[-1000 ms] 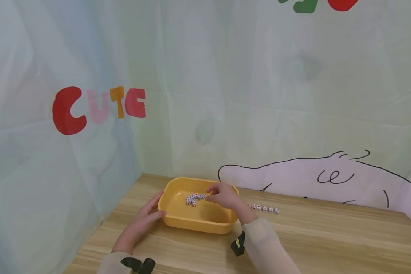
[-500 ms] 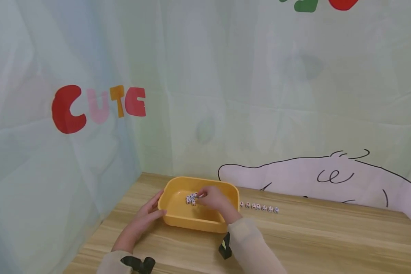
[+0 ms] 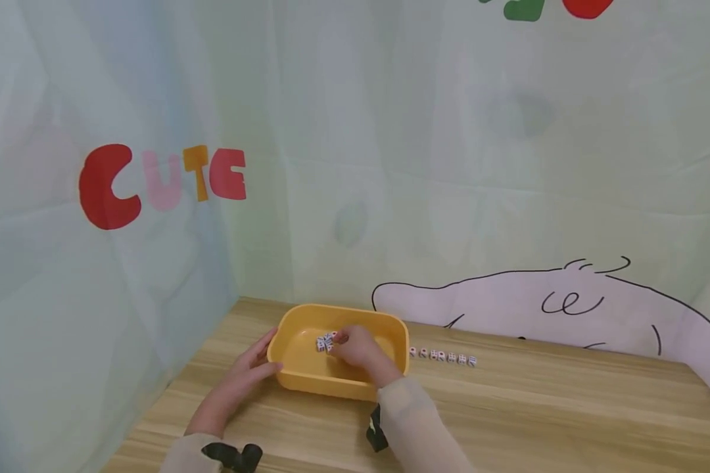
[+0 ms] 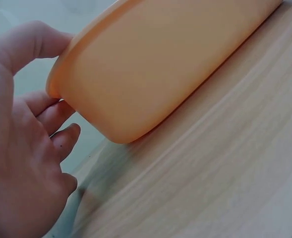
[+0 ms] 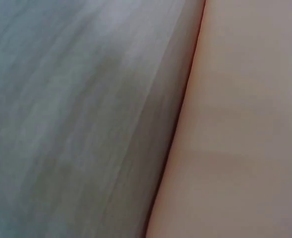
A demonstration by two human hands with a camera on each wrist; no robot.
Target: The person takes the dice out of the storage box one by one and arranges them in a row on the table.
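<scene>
A yellow plastic tub point(image 3: 337, 385) stands on the wooden table with several white dice point(image 3: 321, 344) grouped inside it. My left hand point(image 3: 245, 374) grips the tub's left end; in the left wrist view its thumb point(image 4: 41, 42) lies at the rim and the fingers come from the other side. Inside the tub, my right hand point(image 3: 359, 348) has its curled fingertips at the right side of the dice. Whether a die is between them is hidden. The right wrist view has only the tub's outer wall point(image 5: 235, 124) and the table, without the hand.
To the right of the tub, a row of several dice point(image 3: 451, 357) runs along the wooden table point(image 3: 509, 414). Printed cloth point(image 3: 438, 164) hangs behind the table and along its left side.
My right hand has moved left and further into the tub, to the dice, uncovering the left end of the row outside. The left hand has stayed on the tub. The head view has shifted slightly.
</scene>
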